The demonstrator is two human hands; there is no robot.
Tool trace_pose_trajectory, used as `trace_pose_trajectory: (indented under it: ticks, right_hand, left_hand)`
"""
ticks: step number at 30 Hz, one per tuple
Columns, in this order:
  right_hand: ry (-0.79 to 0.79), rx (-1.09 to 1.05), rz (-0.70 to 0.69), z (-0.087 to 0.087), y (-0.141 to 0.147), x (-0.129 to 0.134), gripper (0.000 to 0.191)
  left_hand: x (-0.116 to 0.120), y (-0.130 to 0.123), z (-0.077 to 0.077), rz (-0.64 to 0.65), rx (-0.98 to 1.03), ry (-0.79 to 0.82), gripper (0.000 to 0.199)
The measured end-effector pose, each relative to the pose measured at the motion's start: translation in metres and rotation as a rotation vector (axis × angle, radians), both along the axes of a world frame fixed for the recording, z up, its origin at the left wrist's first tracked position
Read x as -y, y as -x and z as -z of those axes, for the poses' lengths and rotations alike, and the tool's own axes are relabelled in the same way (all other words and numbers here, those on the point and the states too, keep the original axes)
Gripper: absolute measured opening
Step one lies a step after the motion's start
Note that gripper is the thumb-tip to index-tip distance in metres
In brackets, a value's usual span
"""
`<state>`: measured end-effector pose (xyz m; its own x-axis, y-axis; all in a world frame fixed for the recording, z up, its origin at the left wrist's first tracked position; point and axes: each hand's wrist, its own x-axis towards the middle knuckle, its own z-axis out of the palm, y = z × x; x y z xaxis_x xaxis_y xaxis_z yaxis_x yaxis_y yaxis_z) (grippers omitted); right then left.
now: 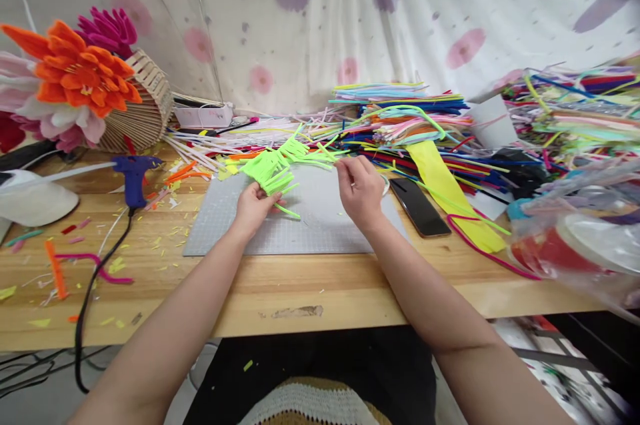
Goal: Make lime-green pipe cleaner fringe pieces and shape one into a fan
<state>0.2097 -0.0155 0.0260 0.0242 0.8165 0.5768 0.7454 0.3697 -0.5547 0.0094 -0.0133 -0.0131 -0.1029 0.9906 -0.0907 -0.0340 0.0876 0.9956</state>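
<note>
Beyond the green stems [267,167] lie coloured bundles [417,119].

Bright, soft light falls; the edges stretch.

The green stems [270,170] look fuzzy and matt, the table [350,285] smooth wood, the phone [419,207] glossy.
</note>
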Motion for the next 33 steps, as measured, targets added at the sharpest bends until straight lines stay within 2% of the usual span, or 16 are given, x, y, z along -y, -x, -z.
trace_pose_trajectory:
  ticks: [2, 5, 7, 10, 13, 18, 25, 33]
  right_hand:
    - [0.143, 0.065, -0.074, 0.007, 0.001, -0.001, 0.021]
    - [0.438, 0.042, -0.314, 0.027, 0.01, -0.003, 0.015]
    - [0.584, -0.154, -0.448, 0.039, 0.017, -0.004, 0.017]
    - [0.68, -0.434, -0.536, 0.048, 0.023, -0.005, 0.023]
    - [0.702, -0.524, -0.518, 0.05, 0.024, -0.006, 0.021]
    - [0.668, -0.532, -0.469, 0.047, 0.024, -0.007, 0.014]
    - [0.675, -0.544, -0.466, 0.049, 0.027, -0.008, 0.015]
    - [0.671, -0.535, -0.505, 0.053, 0.034, -0.009, 0.016]
  left_hand:
    - [0.0, 0.0, 0.001, 0.001, -0.001, 0.0, 0.035]
    - [0.001, 0.0, 0.0, -0.002, 0.021, 0.003, 0.036]
    - [0.002, 0.001, -0.001, -0.001, 0.034, 0.011, 0.037]
    - [0.002, 0.003, -0.002, 0.001, 0.049, 0.032, 0.038]
    - [0.001, 0.004, -0.003, 0.01, 0.075, 0.047, 0.038]
    - [-0.001, 0.005, -0.004, 0.003, 0.094, 0.048, 0.039]
    - [0.0, 0.004, -0.003, 0.04, 0.083, 0.049, 0.045]
    - [-0.001, 0.008, -0.004, 0.201, 0.008, 0.093, 0.046]
